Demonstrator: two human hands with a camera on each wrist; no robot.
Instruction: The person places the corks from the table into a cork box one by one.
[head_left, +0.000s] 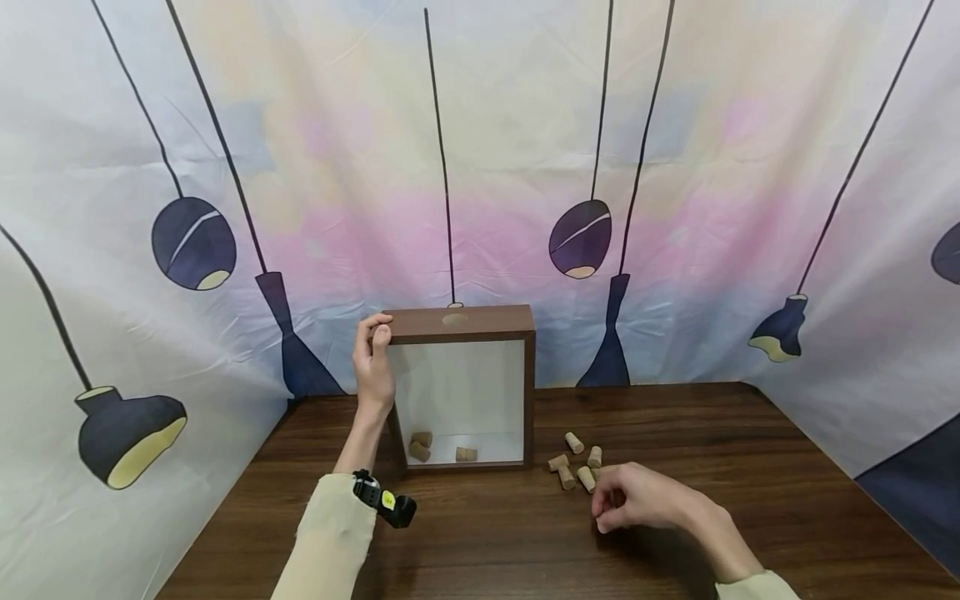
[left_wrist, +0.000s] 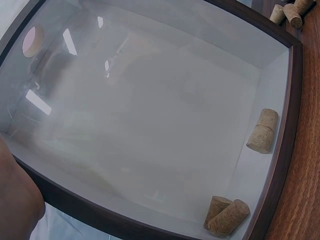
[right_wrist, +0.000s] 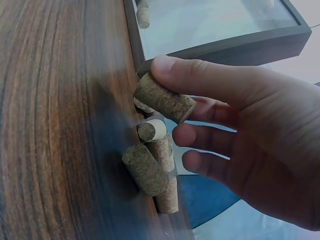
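A brown-framed display box (head_left: pixel 495 321) with a clear front stands upright on the table, a round hole (left_wrist: pixel 33 41) in its top. At its upper left corner, my left hand (head_left: pixel 375 371) grips the frame, thumb on the front side. Inside the box, a pair of corks (left_wrist: pixel 227 217) lies in the lower left corner, and further corks (left_wrist: pixel 263 131) lie end to end along the bottom. My right hand (head_left: pixel 645 496) is right of the box, pinching a cork (right_wrist: pixel 164 97) between thumb and fingers above the table. Several loose corks (head_left: pixel 567 477) lie just beyond that hand.
The dark wooden table (head_left: pixel 675 425) carries the box and corks. Behind and at both sides hangs a patterned cloth (head_left: pixel 495 167) with printed lamps. A dark watch-like device (head_left: pixel 384 500) is strapped on the left wrist.
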